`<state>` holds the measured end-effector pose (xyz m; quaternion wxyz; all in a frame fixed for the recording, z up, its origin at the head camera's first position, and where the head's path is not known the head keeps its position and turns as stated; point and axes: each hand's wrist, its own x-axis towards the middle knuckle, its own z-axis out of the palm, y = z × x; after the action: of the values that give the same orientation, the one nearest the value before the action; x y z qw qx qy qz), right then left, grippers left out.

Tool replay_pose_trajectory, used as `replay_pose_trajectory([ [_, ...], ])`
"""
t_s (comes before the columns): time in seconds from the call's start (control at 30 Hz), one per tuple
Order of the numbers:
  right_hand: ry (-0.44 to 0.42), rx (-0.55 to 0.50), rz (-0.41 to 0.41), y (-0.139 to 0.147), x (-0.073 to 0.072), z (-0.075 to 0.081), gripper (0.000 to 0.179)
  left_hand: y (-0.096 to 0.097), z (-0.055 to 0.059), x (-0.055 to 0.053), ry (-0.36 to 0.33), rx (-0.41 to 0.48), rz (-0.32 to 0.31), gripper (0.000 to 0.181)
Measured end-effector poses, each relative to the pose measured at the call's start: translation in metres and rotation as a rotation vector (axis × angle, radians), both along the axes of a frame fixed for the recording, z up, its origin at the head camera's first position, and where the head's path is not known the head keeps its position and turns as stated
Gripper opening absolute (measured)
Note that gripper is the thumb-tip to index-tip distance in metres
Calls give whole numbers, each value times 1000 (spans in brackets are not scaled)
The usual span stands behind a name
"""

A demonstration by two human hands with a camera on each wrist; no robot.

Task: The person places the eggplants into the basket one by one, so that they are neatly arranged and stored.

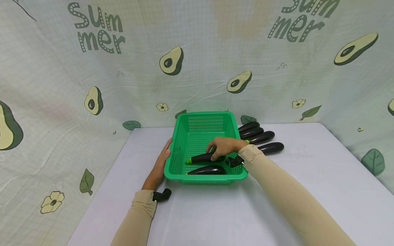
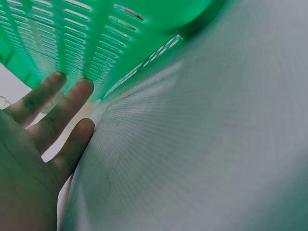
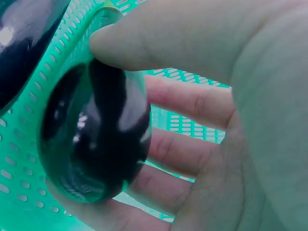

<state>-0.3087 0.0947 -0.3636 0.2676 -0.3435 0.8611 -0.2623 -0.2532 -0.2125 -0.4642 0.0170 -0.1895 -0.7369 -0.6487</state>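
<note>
A green plastic basket (image 1: 172,164) with slotted walls stands on the table. Inside it, my right hand (image 1: 225,147) grips a dark eggplant (image 1: 200,158), thumb on one side and fingers around the other, its green stem end pointing left. The right wrist view shows this eggplant's glossy rounded end (image 3: 96,139) between thumb and fingers. A second eggplant (image 1: 207,170) lies in the basket nearer the front wall. My left hand (image 1: 160,167) rests along the basket's left outer side; in the left wrist view its straight, spread fingers (image 2: 62,113) reach the slotted wall.
Several more eggplants (image 1: 261,137) lie on the white table (image 1: 307,164) to the right of the basket, partly hidden by it and my right arm. A cloth printed with avocados (image 1: 172,61) hangs behind the table and on both sides.
</note>
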Motion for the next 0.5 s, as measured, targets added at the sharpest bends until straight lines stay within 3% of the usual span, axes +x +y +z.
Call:
replay_pose_trajectory([
  [0.37,-78,-14,-40,0,1,-4,49,0,1,0,0,-14,-2,51],
  [0.5,-67,-14,-38,-1,2,-4,49,0,1,1,-3,-18,2,52],
])
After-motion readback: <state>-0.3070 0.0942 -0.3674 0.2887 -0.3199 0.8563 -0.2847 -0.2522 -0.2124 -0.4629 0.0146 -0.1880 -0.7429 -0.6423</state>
